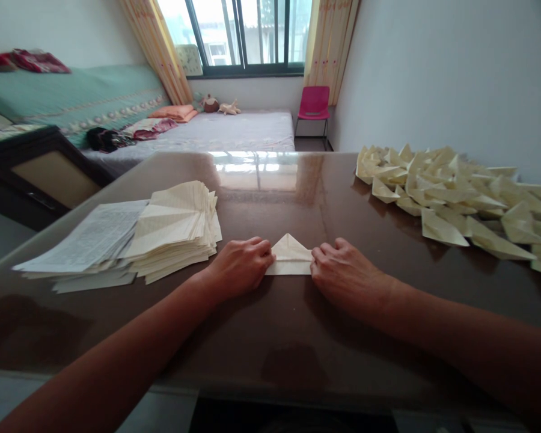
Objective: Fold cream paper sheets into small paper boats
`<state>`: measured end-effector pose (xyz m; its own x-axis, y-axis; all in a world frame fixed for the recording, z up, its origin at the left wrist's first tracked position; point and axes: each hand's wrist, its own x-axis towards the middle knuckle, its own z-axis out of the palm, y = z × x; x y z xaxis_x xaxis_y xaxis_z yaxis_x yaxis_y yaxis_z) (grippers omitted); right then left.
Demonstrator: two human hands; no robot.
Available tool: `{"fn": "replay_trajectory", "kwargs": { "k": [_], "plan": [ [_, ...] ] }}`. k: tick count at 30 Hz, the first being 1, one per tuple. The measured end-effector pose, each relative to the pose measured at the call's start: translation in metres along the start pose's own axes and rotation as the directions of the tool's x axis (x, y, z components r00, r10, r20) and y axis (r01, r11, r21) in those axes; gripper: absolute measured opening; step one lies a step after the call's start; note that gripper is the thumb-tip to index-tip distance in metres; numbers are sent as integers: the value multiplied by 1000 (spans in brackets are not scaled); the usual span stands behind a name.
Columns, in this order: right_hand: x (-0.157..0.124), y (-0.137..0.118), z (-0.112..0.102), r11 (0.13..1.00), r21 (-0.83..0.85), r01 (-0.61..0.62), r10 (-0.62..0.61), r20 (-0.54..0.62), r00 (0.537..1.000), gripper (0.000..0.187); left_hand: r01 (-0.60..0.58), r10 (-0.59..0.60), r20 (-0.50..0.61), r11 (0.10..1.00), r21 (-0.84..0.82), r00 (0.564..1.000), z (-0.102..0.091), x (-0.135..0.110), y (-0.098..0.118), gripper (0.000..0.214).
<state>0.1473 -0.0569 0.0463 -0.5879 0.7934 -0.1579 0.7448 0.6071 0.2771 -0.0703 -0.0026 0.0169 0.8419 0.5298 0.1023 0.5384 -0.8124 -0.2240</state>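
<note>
A small cream paper piece (290,255), folded to a triangular peak over a flat band, lies on the glossy brown table (270,325) in front of me. My left hand (238,266) has its fingers curled and pressed on the paper's left end. My right hand (342,273) is curled the same way on the paper's right end. Both hands pinch the lower band of the fold from either side.
A stack of printed and cream sheets (130,237) lies to the left. A heap of several folded paper boats (460,192) covers the table's right side. Beyond the table are a bed (216,129), a pink chair (314,105) and a window (247,33).
</note>
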Motion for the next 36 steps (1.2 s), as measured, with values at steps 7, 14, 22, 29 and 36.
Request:
{"fn": "replay_trajectory", "kwargs": {
  "k": [7, 14, 22, 29, 36],
  "plan": [
    [6, -8, 13, 993, 1, 116, -114, -174, 978, 30, -50, 49, 4, 998, 41, 999, -1, -1, 2, 23],
    [0, -4, 6, 999, -17, 29, -30, -52, 998, 25, -28, 27, 25, 999, 33, 999, -5, 0, 3, 20],
    [0, -2, 7, 1000, 6, -3, 4, -35, 999, 23, -9, 2, 99, 998, 68, 995, -14, 0, 6, 12],
    [3, 1, 2, 1000, 15, -9, 9, -14, 1000, 21, -15, 11, 45, 996, 84, 999, -14, -1, 8, 8],
    [14, 11, 10, 993, 81, -81, 87, -66, 994, 18, 4, -4, -52, 1000, -7, 999, 1, 3, 1, 18]
  ]
}}
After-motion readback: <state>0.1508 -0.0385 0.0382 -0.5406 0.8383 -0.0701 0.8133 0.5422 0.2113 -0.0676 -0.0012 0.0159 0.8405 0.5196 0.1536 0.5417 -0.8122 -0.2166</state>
